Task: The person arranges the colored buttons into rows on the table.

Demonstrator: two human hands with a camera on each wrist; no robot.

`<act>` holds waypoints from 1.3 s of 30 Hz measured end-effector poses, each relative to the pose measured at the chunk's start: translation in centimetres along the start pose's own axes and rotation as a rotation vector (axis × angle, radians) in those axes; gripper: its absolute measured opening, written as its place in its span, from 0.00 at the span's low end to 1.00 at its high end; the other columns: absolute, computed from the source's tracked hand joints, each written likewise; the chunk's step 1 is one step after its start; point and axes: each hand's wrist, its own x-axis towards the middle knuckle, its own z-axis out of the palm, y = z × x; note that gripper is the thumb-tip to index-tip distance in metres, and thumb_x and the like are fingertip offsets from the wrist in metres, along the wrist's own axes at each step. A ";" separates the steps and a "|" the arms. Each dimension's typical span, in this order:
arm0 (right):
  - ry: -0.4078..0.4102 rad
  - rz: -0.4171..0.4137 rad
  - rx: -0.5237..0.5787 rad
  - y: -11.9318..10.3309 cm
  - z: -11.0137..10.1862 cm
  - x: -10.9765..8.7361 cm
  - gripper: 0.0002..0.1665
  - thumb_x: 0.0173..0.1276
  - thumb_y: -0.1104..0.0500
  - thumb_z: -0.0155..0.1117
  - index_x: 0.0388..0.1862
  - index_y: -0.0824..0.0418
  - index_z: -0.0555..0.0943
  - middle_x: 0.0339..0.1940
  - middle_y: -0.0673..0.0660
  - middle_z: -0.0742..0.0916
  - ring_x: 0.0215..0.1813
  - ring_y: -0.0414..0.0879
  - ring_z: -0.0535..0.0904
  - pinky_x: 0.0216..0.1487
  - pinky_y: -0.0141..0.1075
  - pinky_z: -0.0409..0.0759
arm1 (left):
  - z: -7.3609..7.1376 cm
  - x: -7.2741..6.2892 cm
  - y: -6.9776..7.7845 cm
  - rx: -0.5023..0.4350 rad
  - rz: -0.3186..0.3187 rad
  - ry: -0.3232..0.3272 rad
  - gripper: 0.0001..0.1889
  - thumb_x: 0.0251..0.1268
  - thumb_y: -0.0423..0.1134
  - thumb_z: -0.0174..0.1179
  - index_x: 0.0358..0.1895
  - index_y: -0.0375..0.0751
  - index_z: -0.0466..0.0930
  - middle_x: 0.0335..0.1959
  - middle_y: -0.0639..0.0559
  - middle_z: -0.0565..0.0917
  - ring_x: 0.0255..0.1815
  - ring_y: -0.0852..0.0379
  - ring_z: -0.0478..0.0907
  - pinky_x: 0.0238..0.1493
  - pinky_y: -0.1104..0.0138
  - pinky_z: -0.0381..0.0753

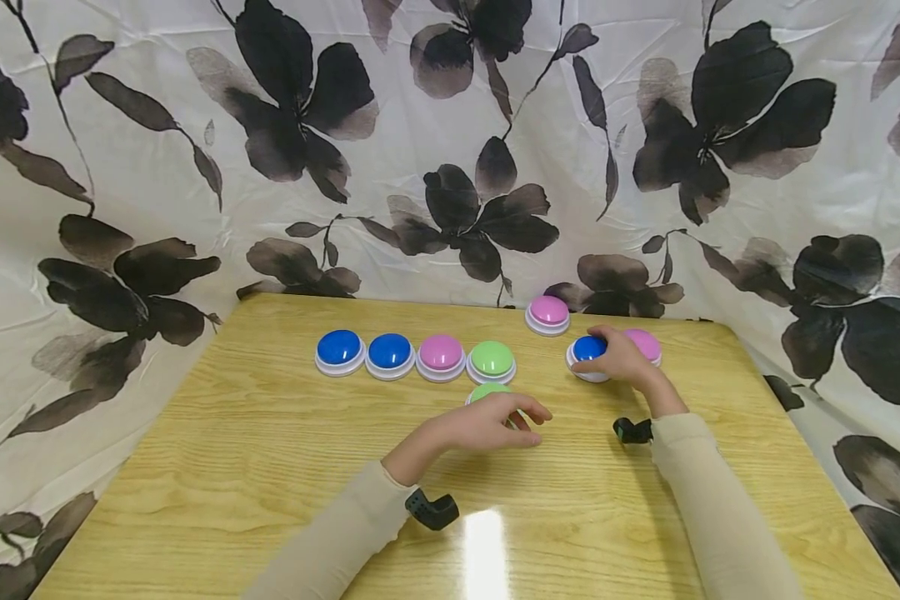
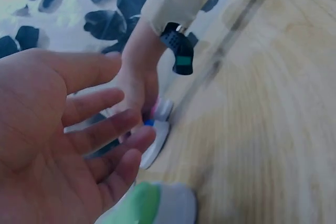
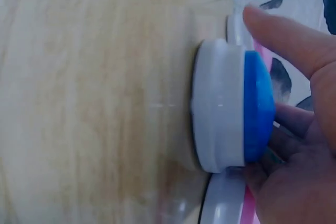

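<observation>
My right hand [image 1: 621, 358] is over a blue push button [image 1: 588, 348] with a white base, at the right of the table. In the right wrist view the thumb is extended apart from the blue dome [image 3: 257, 108], and the other fingers are at its far side, partly hidden. My left hand [image 1: 487, 423] hovers with loosely bent fingers and nothing in them. It partly covers a green button [image 1: 486, 392], whose side also shows below the fingers in the left wrist view.
Blue [image 1: 339, 348], blue [image 1: 390, 352], pink [image 1: 441, 354] and green [image 1: 491, 360] buttons line up at centre-left. One pink button [image 1: 548, 312] sits near the back edge; another pink button [image 1: 645, 344] is partly behind my right hand. Floral cloth [image 1: 465, 167] hangs behind the wooden table [image 1: 270, 467].
</observation>
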 end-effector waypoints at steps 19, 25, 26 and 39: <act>-0.058 -0.099 0.062 1.1 1.0 -3.1 0.48 0.51 0.54 0.79 0.68 0.67 0.67 0.64 0.71 0.73 0.62 0.66 0.69 0.62 0.59 0.68 | 3.3 1.5 -0.1 -0.134 -0.150 0.256 0.30 0.67 0.39 0.62 0.69 0.33 0.65 0.64 0.40 0.72 0.59 0.46 0.74 0.52 0.69 0.77; -0.103 -0.099 0.047 0.8 1.1 -4.4 0.49 0.50 0.52 0.81 0.67 0.65 0.68 0.61 0.68 0.75 0.59 0.64 0.71 0.59 0.57 0.72 | 3.7 1.7 -0.2 -0.153 -0.139 0.249 0.31 0.67 0.38 0.62 0.70 0.32 0.63 0.67 0.42 0.68 0.62 0.45 0.72 0.55 0.68 0.75; -0.108 -0.098 0.046 0.8 1.1 -4.6 0.49 0.49 0.52 0.81 0.67 0.65 0.68 0.61 0.67 0.75 0.59 0.63 0.71 0.59 0.57 0.72 | 3.8 1.7 -0.2 -0.152 -0.135 0.247 0.31 0.67 0.38 0.62 0.70 0.32 0.63 0.68 0.42 0.67 0.63 0.45 0.72 0.56 0.67 0.75; -0.092 -0.171 0.027 0.3 2.9 -7.7 0.48 0.46 0.51 0.83 0.65 0.62 0.71 0.57 0.62 0.79 0.55 0.58 0.75 0.56 0.54 0.76 | 5.0 1.6 -0.5 -0.101 -0.105 0.282 0.39 0.66 0.41 0.63 0.74 0.31 0.53 0.71 0.39 0.62 0.68 0.43 0.65 0.62 0.62 0.70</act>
